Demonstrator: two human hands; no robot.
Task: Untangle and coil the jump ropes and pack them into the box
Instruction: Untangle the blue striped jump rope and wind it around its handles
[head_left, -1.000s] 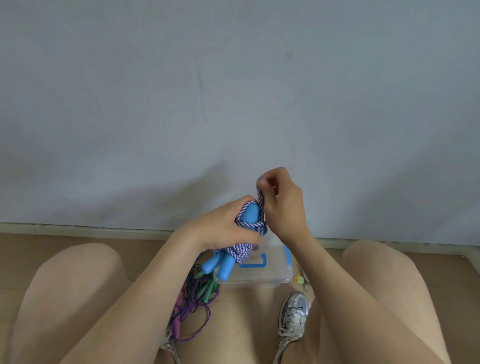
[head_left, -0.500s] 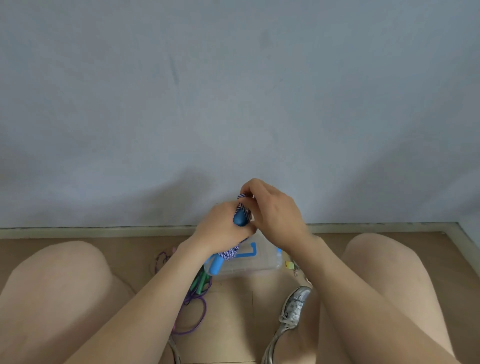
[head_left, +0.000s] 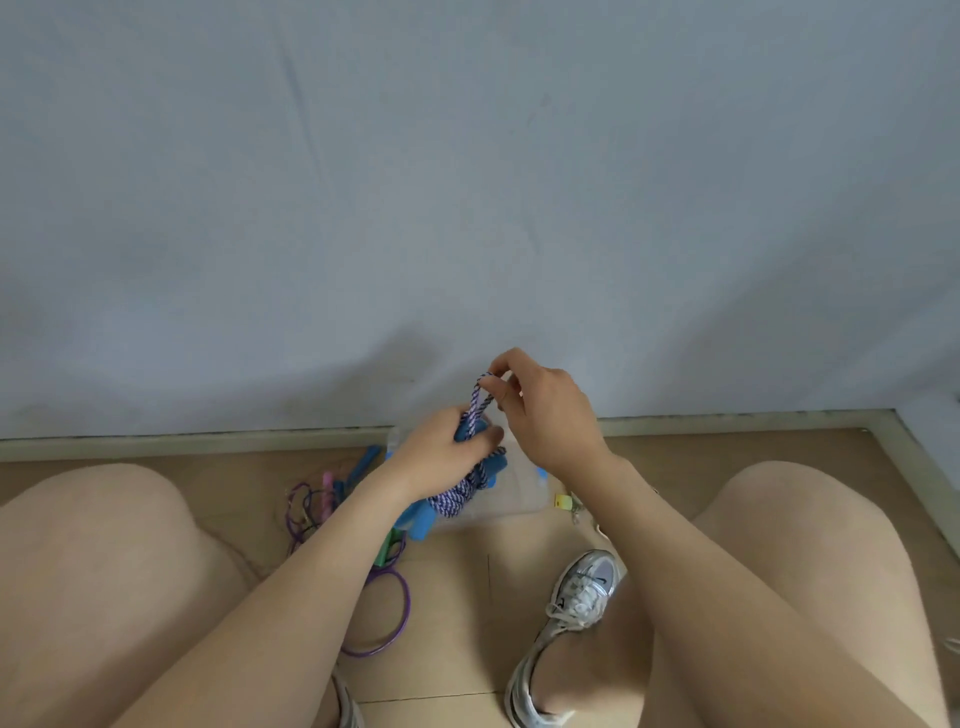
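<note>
My left hand (head_left: 444, 457) grips a coiled blue-and-white braided jump rope (head_left: 457, 496) with blue handles (head_left: 418, 517), held above the floor. My right hand (head_left: 545, 415) pinches a loop of that same rope (head_left: 478, 402) and holds it up above the bundle. Under the bundle, a clear plastic box (head_left: 511, 493) with blue latches sits on the floor, partly hidden by my hands. A tangle of purple rope (head_left: 384, 613) with pink and green handles lies on the floor to the left of the box.
I sit on a wooden floor facing a grey wall (head_left: 467, 182) with a baseboard. My bare knees flank the scene. A silver sneaker (head_left: 576, 608) is at lower centre-right. A small yellow item (head_left: 562, 501) lies right of the box.
My right hand has lifted away from the bundle, drawing a loop of the braided rope upward. The view has tilted down, showing more floor.
</note>
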